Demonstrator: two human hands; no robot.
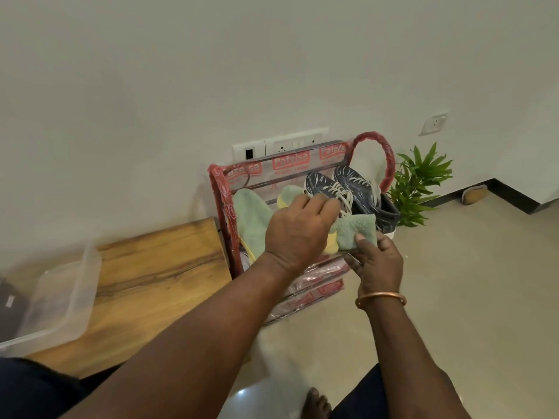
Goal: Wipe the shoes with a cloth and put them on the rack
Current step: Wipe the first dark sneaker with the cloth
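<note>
A bare foot [316, 403] is seen at the bottom edge, on the pale floor well in front of the rack [220, 195], with both forearms stretched from there toward the rack. The rack is stood against the wall and is wrapped in clear plastic with red print.

The shoes [338, 184], a dark blue pair with white laces, are placed side by side on the rack's top shelf at its right end, toes toward the wall. The left hand [298, 232] is held palm down over the front of that shelf, its fingers bent down at the nearer shoe's laces and over one end of the cloth [355, 229]; whether anything is gripped by them cannot be told. The cloth, green with a yellow part under the left palm, is held folded by the right hand [378, 266] just in front of the shoes, pinched with the thumb pressed on top. A copper bangle [381, 297] is worn on the right wrist.

A green towel [252, 220] is draped over the left half of the rack's top shelf, and a second green-and-yellow rag [289, 193] is bunched between it and the shoes. A wooden bench [157, 279] is set just left of the rack, with a clear plastic box [65, 293] on its far left end. A leafy plant [420, 182] is placed just right of the rack. A white switch plate [281, 145] is fixed to the wall behind the rack.
</note>
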